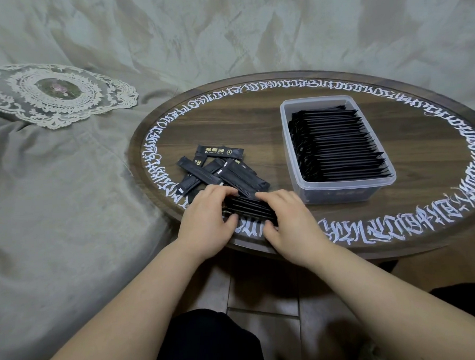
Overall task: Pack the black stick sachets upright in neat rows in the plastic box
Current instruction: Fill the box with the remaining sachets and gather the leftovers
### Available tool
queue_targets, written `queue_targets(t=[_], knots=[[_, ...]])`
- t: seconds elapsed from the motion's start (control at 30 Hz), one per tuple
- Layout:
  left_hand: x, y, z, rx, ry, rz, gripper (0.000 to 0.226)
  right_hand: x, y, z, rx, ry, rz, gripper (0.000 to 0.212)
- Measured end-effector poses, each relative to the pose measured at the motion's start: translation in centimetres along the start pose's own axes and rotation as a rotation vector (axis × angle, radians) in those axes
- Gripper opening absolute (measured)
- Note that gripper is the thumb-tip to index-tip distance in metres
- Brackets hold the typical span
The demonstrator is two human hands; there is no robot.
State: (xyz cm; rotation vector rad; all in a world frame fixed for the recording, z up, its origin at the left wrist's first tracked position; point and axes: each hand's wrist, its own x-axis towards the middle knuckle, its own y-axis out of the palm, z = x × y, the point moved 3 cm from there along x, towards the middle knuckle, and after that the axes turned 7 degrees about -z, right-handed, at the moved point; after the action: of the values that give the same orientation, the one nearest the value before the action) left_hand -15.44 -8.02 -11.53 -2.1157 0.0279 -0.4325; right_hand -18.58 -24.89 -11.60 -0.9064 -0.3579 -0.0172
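A clear plastic box (341, 195) stands on the right half of the round wooden table, with several black stick sachets (336, 144) upright in tight rows inside. Left of the box lies a loose heap of black sachets (219, 167). At the table's near edge a small bundle of sachets (249, 208) stands on edge between my hands. My left hand (205, 222) grips the bundle's left end, fingers over the top and thumb in front. My right hand (291, 223) grips its right end the same way.
The round table (255, 118) has a ring of white script near its rim. A grey cloth-covered sofa with a lace doily (55, 93) lies to the left and behind. Tiled floor and my dark-clothed legs are below.
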Motion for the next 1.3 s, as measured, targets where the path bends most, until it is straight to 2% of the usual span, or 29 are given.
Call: queue_targets(t=[0.17,0.33,0.47,0.57,0.73,0.9,0.97,1.13,1.3], knots=[[0.0,-0.1,-0.3,0.019,-0.013,0.021,0.042,0.0,-0.3,0.0,0.019,0.075,-0.038,0.052],[-0.2,-0.4,-0.5,-0.043,-0.016,0.048,0.046,0.2,-0.6,-0.1,0.096,0.093,-0.007,0.052],[-0.2,0.2,-0.9,0.143,0.103,0.181,0.049,0.3,0.3,0.2,0.019,0.01,0.121,0.058],[0.1,0.4,-1.2,0.214,0.109,0.241,0.048,0.4,0.4,0.3,0.002,-0.004,0.167,0.057],[-0.2,-0.3,-1.1,0.082,0.051,0.206,0.043,0.2,-0.8,0.2,0.102,0.097,0.056,0.045],[-0.6,-0.7,-2.3,-0.051,0.044,0.235,0.049,0.2,-0.9,0.7,0.104,0.087,0.121,0.05],[-0.6,-1.6,-2.7,-0.097,0.018,0.204,0.048,0.0,-1.8,1.2,0.103,0.073,0.052,0.047],[2.4,-5.7,-5.2,-0.185,0.035,-0.029,0.041,0.4,-6.5,2.6,0.109,-0.064,-0.236,0.039],[7.2,-5.9,-9.2,-0.175,0.075,-0.069,0.034,3.7,-11.5,0.1,-0.006,-0.107,-0.299,0.037]])
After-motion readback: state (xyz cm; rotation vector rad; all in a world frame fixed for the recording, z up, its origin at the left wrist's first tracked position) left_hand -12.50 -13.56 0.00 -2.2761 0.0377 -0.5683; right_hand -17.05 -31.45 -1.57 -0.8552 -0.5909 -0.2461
